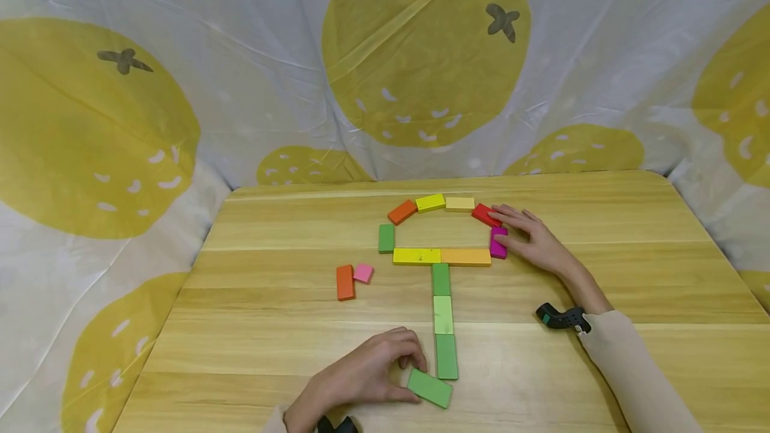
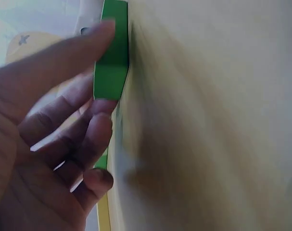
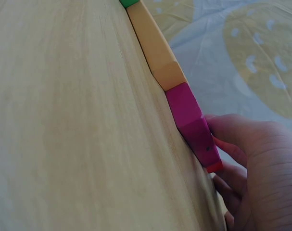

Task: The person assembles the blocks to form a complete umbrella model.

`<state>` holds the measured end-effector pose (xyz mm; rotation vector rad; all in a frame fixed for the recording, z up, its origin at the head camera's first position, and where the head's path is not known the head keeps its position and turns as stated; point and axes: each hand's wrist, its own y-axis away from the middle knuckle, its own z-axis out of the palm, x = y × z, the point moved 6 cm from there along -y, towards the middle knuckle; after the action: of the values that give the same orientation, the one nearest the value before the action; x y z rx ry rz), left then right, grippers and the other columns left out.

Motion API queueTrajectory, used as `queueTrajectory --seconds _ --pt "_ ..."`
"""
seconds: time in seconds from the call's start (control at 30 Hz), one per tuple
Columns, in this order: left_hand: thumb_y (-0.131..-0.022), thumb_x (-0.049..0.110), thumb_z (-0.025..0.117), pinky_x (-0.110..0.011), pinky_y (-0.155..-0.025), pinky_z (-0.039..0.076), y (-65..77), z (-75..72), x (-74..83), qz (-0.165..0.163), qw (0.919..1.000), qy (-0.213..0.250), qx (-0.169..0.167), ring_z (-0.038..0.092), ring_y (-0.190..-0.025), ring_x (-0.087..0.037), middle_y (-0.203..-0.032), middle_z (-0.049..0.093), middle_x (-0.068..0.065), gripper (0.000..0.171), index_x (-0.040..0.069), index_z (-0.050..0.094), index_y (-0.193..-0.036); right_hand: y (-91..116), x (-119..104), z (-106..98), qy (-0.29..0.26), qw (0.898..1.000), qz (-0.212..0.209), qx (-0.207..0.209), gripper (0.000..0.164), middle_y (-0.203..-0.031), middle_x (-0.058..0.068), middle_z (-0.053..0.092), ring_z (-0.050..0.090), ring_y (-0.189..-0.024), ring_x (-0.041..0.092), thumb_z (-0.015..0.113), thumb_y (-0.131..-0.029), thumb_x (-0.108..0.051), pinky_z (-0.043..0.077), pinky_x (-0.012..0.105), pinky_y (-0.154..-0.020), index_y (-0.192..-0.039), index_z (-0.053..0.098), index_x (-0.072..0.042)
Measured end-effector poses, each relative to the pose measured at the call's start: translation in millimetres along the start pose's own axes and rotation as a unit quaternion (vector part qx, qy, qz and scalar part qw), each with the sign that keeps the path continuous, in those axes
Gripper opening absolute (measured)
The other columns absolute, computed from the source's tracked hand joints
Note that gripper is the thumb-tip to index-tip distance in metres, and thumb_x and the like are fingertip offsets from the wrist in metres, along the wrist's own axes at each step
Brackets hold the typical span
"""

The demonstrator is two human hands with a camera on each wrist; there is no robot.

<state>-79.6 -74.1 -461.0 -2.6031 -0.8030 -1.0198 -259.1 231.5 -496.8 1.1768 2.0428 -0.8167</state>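
Observation:
At the table's near side my left hand [image 1: 385,366] pinches a green block [image 1: 430,388] between thumb and fingers. The block lies tilted below a column made of a green block [image 1: 446,357], a light green block [image 1: 442,315] and another green block [image 1: 441,279]. In the left wrist view, the thumb lies along the green block's [image 2: 111,72] side. At the arch's right end, my right hand [image 1: 535,239] rests its fingers on a red block [image 1: 484,214]. Its thumb touches a magenta block [image 1: 498,242]; the right wrist view shows this contact on the magenta block [image 3: 191,120].
A yellow block [image 1: 416,256] and an orange-yellow block [image 1: 466,257] form a bar atop the column. The arch continues through cream [image 1: 460,204], yellow [image 1: 430,202], orange [image 1: 402,212] and green [image 1: 386,238] blocks. Left lie loose orange [image 1: 345,282] and pink [image 1: 363,273] blocks.

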Motion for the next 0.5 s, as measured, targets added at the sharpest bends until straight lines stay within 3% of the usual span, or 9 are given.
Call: queueTrajectory --seconds 0.23,0.5 --pt "-0.085 0.016 0.086 -0.013 -0.085 0.052 2.9 -3.4 -5.5 0.015 0.9985 0.046 -0.024 0.058 -0.091 -0.003 -0.112 0.067 0.005 0.028 0.017 0.074 -0.111 -0.3 0.9 0.2 -0.001 1.000 0.000 -0.002 0.049 -0.161 0.023 0.042 0.025 -0.155 0.049 0.067 -0.100 -0.013 0.003 0.068 -0.125 -0.147 0.057 -0.004" --pt "-0.085 0.016 0.086 -0.013 -0.085 0.052 2.8 -5.2 -7.7 0.014 0.9983 0.053 -0.018 0.059 -0.092 -0.003 -0.112 0.068 0.004 0.028 0.016 0.076 -0.112 -0.7 0.8 -0.6 -0.001 1.000 0.003 -0.001 0.049 -0.162 0.022 0.042 0.025 -0.155 0.049 0.068 -0.100 -0.014 0.004 0.068 -0.126 -0.147 0.057 -0.004"
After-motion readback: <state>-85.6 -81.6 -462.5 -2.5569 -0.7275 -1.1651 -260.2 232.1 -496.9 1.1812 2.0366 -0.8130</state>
